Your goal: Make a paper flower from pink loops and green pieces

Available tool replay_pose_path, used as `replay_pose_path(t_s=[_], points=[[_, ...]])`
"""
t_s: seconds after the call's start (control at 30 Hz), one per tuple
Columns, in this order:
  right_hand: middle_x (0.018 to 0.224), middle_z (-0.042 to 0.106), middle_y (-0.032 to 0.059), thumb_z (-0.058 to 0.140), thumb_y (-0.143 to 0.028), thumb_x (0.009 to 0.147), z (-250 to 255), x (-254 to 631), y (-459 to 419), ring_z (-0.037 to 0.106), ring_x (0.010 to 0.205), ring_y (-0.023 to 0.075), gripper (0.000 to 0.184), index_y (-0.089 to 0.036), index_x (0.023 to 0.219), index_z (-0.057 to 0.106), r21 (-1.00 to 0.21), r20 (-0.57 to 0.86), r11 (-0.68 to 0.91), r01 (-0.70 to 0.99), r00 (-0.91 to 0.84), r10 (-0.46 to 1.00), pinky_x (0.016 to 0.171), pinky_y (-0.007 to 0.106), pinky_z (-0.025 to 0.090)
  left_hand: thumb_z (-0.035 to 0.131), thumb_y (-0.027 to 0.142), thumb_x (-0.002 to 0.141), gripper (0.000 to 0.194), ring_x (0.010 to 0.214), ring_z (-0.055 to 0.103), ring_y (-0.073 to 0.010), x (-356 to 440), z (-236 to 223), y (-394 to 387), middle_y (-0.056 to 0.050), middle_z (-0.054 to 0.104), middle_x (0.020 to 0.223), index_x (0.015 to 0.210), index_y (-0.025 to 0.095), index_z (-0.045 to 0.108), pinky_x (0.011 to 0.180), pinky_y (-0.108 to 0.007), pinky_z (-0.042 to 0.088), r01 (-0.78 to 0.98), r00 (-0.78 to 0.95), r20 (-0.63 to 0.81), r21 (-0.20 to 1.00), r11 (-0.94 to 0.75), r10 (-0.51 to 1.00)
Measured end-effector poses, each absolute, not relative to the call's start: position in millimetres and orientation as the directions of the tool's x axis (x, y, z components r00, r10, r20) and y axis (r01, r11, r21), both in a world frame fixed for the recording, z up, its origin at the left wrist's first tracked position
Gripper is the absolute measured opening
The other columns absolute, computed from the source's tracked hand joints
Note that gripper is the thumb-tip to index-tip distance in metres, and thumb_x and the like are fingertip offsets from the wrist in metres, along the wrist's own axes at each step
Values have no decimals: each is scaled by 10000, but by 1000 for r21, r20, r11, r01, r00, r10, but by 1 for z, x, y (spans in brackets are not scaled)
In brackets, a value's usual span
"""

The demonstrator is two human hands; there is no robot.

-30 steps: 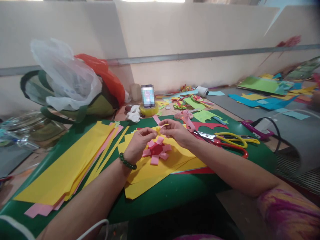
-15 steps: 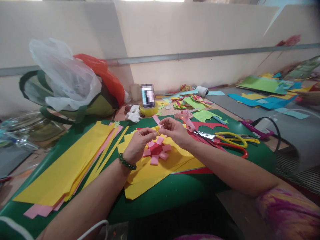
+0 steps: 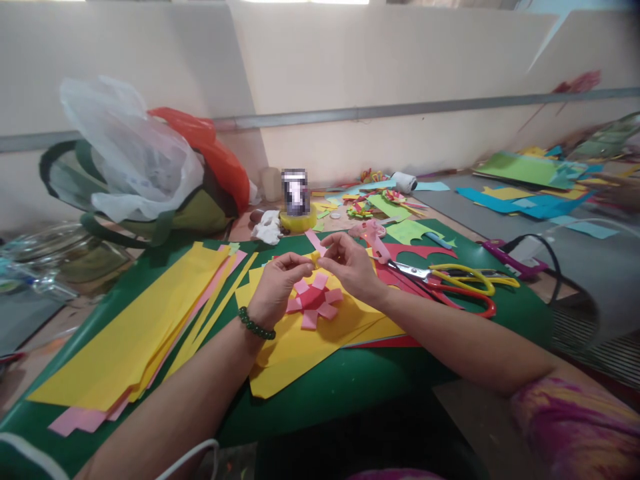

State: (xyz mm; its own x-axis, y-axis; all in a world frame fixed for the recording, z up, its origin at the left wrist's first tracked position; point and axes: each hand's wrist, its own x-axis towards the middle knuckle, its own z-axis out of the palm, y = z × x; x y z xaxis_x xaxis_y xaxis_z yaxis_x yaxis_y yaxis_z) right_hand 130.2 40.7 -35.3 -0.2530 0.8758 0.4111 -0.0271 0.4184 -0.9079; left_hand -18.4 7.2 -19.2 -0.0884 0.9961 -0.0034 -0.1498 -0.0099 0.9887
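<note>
A small yellow paper piece [image 3: 315, 256], bunched or curled, is between the fingertips of both my hands. My left hand [image 3: 281, 281], with a green bead bracelet at the wrist, pinches it from the left. From the right, the thumb and fingers of my right hand [image 3: 353, 265] close on its other side. Just below them lies a paper flower [image 3: 313, 297] with a red centre and pink looped petals. It rests on stacked yellow paper sheets [image 3: 285, 367]. A pink glue gun [image 3: 376, 245] lies beyond my right hand.
Scissors with yellow handles [image 3: 485, 283] and red-handled scissors [image 3: 483, 308] lie right of my right hand. Long yellow strips [image 3: 120, 333] cover the left of the green mat [image 3: 320, 413]. A bag [image 3: 200, 210] stands back left; paper scraps [image 3: 405, 230] lie at the back.
The yellow paper piece looks more compact between my fingertips. My right fingers have shifted slightly, while the flower and tools stay put.
</note>
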Motion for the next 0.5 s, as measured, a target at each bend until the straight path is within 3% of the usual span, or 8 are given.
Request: replay_pose_path(t_s=[0.5], points=[[637,504,-48,589,-308,781,-39,126,36,486,577,128,169,-223,885,486,-857,493,511,64,-186,850,557,279,383,829,251,478,247,612,505,-97,-13,-22,4,11,634,621,612,159,644,622,-250,374,-247,-115,-53,969,23,992]])
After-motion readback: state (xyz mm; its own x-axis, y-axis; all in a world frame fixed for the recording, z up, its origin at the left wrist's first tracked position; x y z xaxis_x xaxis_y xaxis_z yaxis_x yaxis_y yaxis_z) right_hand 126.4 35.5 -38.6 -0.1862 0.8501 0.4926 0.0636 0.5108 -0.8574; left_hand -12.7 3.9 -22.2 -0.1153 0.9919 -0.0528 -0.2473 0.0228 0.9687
